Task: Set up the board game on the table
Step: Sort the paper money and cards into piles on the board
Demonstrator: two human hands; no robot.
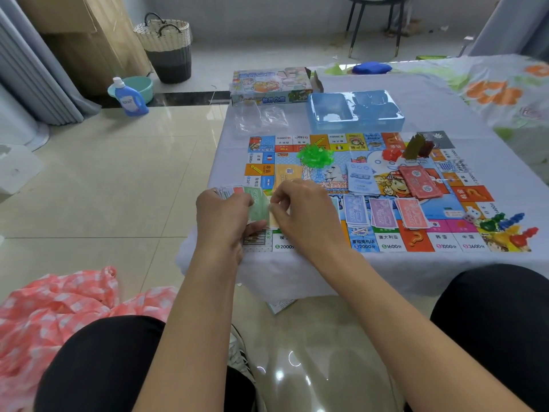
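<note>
Nearest the camera, the left hand (pixel 221 215) is gripping a fanned stack of paper money (pixel 237 193), fingers curled round it, while the right hand (pixel 297 209) is pinching the edge of a green note (pixel 258 205) between thumb and fingertips, apparently peeling it off the stack. Both hands are hovering over the near left corner of the game board (pixel 386 242), which is lying flat on the table (pixel 416 269).

These notes are looking thin, light and floppy, so they are likely sliding over one another and creasing under a hard squeeze; a light pinch at a short edge, one note at a time, seems the safest hold.

Just beyond the hands, three sorted piles are lying on the board: blue notes (pixel 355 211), purple notes (pixel 382 214) and pink notes (pixel 413 214), side by side. Further right, coloured player tokens (pixel 511 226) are sitting near a white die (pixel 470 217). These are small and hard, and the die is likely to roll, so fingertip pickups suit them.

Towards the middle, a red pile of notes (pixel 420 181), a stack of pale blue cards (pixel 360 177) and a heap of green plastic houses (pixel 315 156) are resting on the board. Behind it, the empty blue plastic tray (pixel 355 110) and the game box (pixel 271 84) are standing at the far edge of the table.
</note>
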